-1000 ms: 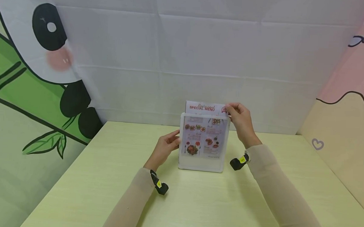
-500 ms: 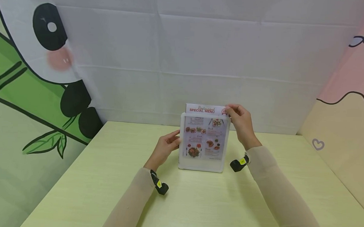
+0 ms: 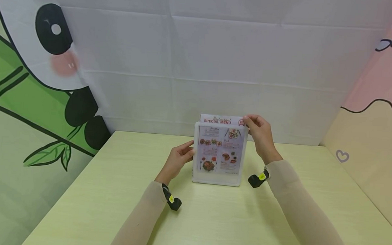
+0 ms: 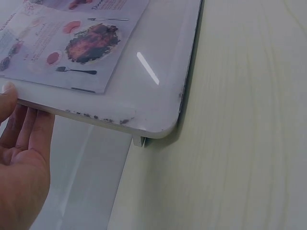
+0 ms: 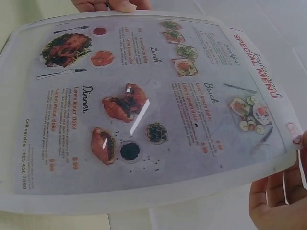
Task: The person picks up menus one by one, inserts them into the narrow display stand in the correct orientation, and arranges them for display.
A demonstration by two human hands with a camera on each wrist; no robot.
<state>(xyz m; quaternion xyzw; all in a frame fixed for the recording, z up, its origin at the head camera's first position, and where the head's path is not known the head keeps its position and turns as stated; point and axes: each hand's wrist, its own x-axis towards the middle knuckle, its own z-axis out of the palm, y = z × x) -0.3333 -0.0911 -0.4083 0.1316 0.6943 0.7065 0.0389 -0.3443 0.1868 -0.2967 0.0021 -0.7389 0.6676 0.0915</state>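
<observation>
Upright on the desk stands the clear stand. My right hand pinches the menu's top corner. Closer, my left hand rests straight-fingered against the stand's side edge.

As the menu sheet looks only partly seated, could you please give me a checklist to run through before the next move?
1. Right hand pinches the menu sheet at its top right corner: ok.
2. Left hand steadies the left edge of the clear stand: ok.
3. Sheet fully down in the stand: not ok, its title strip shows above the top edge.
4. Sheet straight between the side edges: ok.
5. Stand's base flat on the table: ok.
6. Sheet's bottom edge reaching the slot floor: not ok, a gap shows below it.
</observation>
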